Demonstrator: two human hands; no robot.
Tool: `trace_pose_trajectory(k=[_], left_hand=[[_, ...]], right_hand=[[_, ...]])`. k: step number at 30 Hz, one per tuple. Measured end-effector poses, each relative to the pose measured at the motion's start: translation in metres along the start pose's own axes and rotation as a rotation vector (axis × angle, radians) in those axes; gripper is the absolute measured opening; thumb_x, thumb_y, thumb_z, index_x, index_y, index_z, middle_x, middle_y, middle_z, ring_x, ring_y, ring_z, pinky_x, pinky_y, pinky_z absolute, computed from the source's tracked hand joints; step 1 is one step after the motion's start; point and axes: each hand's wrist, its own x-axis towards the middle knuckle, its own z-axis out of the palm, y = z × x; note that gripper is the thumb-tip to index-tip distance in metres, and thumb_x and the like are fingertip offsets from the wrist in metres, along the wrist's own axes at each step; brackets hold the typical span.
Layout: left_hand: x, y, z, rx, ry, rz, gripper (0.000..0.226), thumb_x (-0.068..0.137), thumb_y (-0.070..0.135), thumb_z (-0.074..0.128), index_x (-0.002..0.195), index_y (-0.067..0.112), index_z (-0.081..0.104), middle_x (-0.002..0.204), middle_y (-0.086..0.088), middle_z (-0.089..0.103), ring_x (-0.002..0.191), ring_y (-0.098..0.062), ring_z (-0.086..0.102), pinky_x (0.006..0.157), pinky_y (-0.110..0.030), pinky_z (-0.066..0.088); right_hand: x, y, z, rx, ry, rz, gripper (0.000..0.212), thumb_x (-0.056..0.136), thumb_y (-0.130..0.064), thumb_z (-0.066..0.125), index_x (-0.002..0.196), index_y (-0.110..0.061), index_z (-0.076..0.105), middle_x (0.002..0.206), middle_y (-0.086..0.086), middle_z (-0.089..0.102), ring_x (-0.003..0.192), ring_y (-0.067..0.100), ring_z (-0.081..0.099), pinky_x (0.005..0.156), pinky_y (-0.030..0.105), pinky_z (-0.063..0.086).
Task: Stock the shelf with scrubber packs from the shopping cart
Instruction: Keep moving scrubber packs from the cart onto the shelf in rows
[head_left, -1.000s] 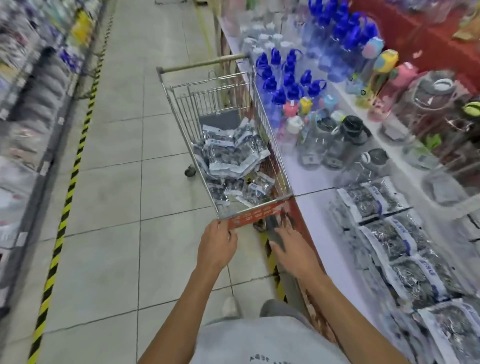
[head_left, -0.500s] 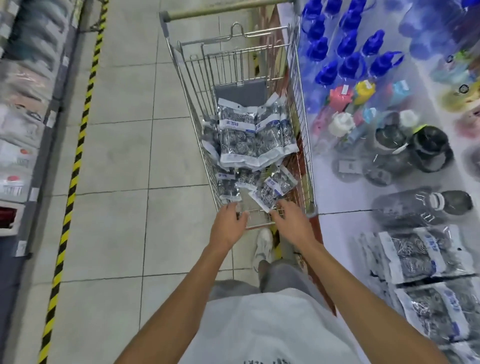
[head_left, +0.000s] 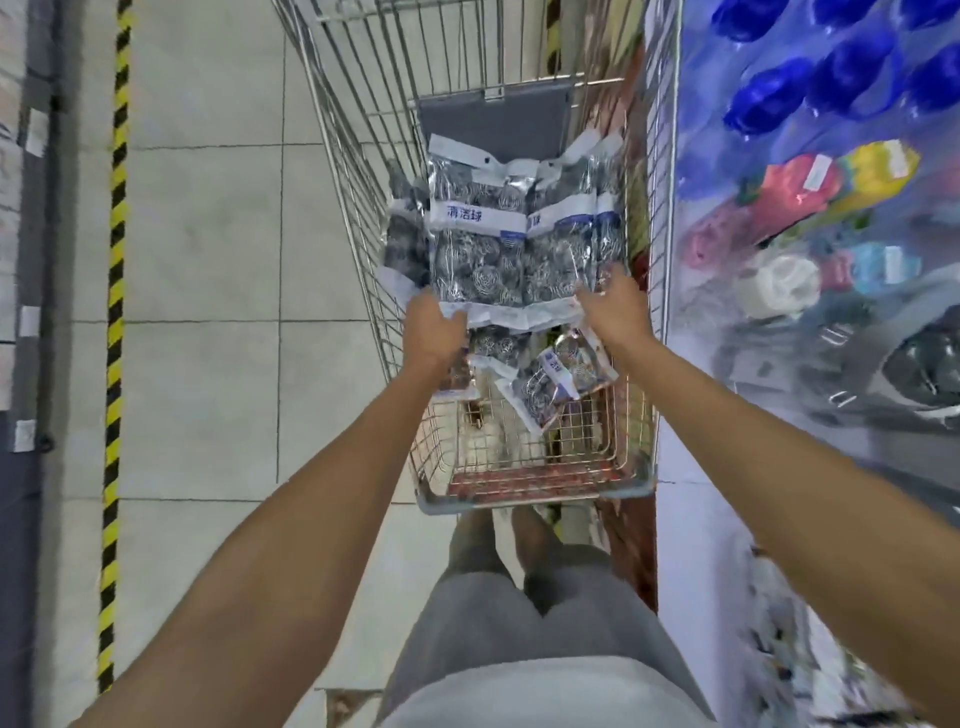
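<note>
Bare forearms, white T-shirt, grey shorts, white shoes.

Both bare forearms reach up from the lower corners of the frame toward its middle. The left hand sits left of centre, knuckles up, fingers curled under and pinching — thumb on top. The right hand lies just right of centre, fingers spread loosely forward, closing on nothing.
</note>
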Motion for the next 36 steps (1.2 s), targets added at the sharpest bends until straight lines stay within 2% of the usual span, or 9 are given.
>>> trace_pose_trajectory(k=[3, 8, 12, 18, 22, 26, 30, 32, 36], left_hand=[[0.055, 0.007, 0.009, -0.003, -0.024, -0.058, 0.062, 0.099, 0.025, 0.068, 0.150, 0.002, 0.041, 0.147, -0.019, 0.051, 0.137, -0.036, 0.049, 0.118, -0.046, 0.039], [0.111, 0.001, 0.020, -0.072, -0.051, -0.142, 0.062, 0.093, 0.024, 0.075, 0.145, 0.010, 0.044, 0.137, -0.012, 0.059, 0.126, -0.032, 0.058, 0.116, -0.052, 0.042], [0.131, 0.003, 0.026, -0.142, -0.071, -0.235, 0.079, 0.091, 0.028, 0.077, 0.155, 0.011, 0.034, 0.138, -0.010, 0.060, 0.122, -0.031, 0.063, 0.112, -0.050, 0.047], [0.140, -0.002, 0.041, 0.080, 0.042, -0.174, 0.095, 0.085, 0.035, 0.083, 0.159, 0.015, 0.027, 0.151, -0.017, 0.046, 0.137, -0.038, 0.049, 0.118, -0.051, 0.036], [0.137, -0.011, 0.039, -0.158, -0.026, -0.234, 0.071, 0.085, 0.020, 0.083, 0.146, 0.010, 0.048, 0.136, -0.005, 0.063, 0.124, -0.028, 0.059, 0.112, -0.047, 0.045], [0.115, -0.019, 0.029, -0.368, -0.142, -0.309, 0.088, 0.082, 0.014, 0.084, 0.156, 0.011, 0.036, 0.147, -0.011, 0.054, 0.127, -0.031, 0.059, 0.111, -0.053, 0.046], [0.071, -0.015, 0.013, -0.575, -0.239, -0.327, 0.090, 0.084, 0.000, 0.078, 0.158, 0.014, 0.028, 0.122, -0.016, 0.066, 0.107, -0.035, 0.074, 0.094, -0.052, 0.059], [0.036, -0.002, -0.002, -0.626, -0.253, -0.311, 0.076, 0.088, -0.005, 0.073, 0.149, 0.015, 0.032, 0.122, -0.020, 0.067, 0.098, -0.030, 0.076, 0.077, -0.043, 0.064], [-0.033, 0.004, -0.035, -0.759, -0.305, -0.323, 0.082, 0.088, -0.016, 0.063, 0.149, 0.029, 0.033, 0.127, -0.020, 0.063, 0.080, -0.026, 0.076, 0.049, -0.025, 0.055]], right_hand=[[0.050, -0.003, 0.008, 0.004, -0.002, 0.068, 0.071, 0.101, -0.038, 0.061, 0.157, -0.009, 0.029, 0.151, 0.015, 0.047, 0.130, 0.033, 0.054, 0.107, 0.043, 0.045], [0.096, -0.006, 0.023, 0.054, -0.008, 0.126, 0.082, 0.095, -0.038, 0.070, 0.158, -0.012, 0.026, 0.156, 0.014, 0.043, 0.137, 0.033, 0.049, 0.113, 0.048, 0.042], [0.116, -0.009, 0.041, 0.050, -0.012, 0.162, 0.067, 0.096, -0.037, 0.069, 0.148, -0.010, 0.036, 0.142, 0.009, 0.055, 0.113, 0.023, 0.057, 0.098, 0.036, 0.045], [0.129, -0.020, 0.062, -0.037, -0.015, 0.191, 0.066, 0.091, -0.040, 0.074, 0.143, -0.013, 0.045, 0.128, 0.007, 0.059, 0.117, 0.026, 0.060, 0.086, 0.030, 0.047], [0.126, -0.018, 0.057, -0.030, -0.003, 0.186, 0.057, 0.088, -0.037, 0.077, 0.136, -0.017, 0.053, 0.115, 0.001, 0.063, 0.089, 0.016, 0.061, 0.078, 0.031, 0.053], [0.097, -0.009, 0.041, 0.097, 0.011, 0.186, 0.053, 0.095, -0.029, 0.071, 0.142, -0.015, 0.048, 0.112, -0.002, 0.055, 0.097, 0.014, 0.057, 0.086, 0.031, 0.048], [0.054, -0.001, 0.022, 0.250, 0.020, 0.205, 0.058, 0.098, -0.021, 0.068, 0.150, -0.018, 0.043, 0.141, 0.002, 0.053, 0.114, 0.022, 0.063, 0.076, 0.026, 0.049], [0.031, 0.001, 0.010, 0.309, 0.015, 0.216, 0.046, 0.096, -0.016, 0.066, 0.140, -0.019, 0.051, 0.130, 0.003, 0.063, 0.103, 0.022, 0.067, 0.066, 0.027, 0.046], [-0.029, -0.001, -0.017, 0.430, 0.027, 0.173, 0.046, 0.090, -0.018, 0.069, 0.133, -0.020, 0.053, 0.128, 0.001, 0.065, 0.102, 0.020, 0.061, 0.087, 0.039, 0.048]])
